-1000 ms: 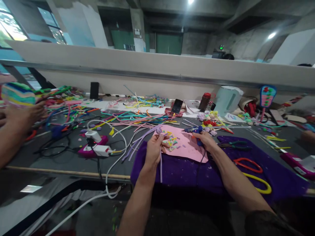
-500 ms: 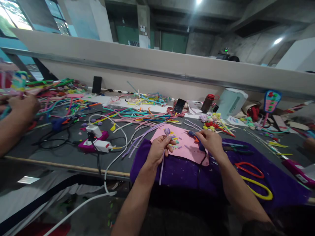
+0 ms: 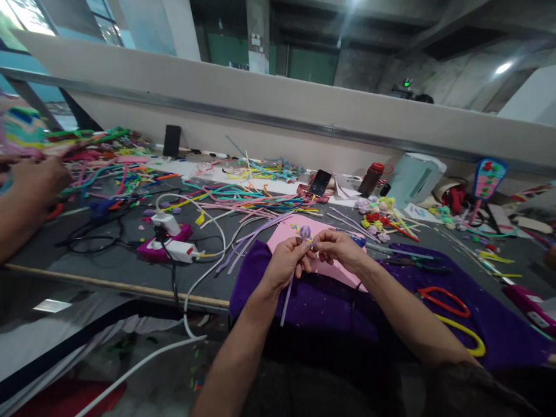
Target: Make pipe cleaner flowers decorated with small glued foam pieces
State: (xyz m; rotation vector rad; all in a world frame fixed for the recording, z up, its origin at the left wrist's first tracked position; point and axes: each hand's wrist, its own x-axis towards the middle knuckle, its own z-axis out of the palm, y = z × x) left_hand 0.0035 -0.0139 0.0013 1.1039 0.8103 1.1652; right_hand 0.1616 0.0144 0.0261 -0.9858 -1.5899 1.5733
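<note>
Above the pink sheet (image 3: 277,237) on the counter (image 3: 117,269), a lilac flower head (image 3: 305,232) is held up, its stem (image 3: 287,301) gripped by the fingers of the left hand (image 3: 283,265). Those of the right hand (image 3: 341,249) are pinched together just beneath it; whether a piece is held cannot be told. The head seems already formed, the work at its base unfinished; loose lilac strips (image 3: 256,236) appear unused.
</note>
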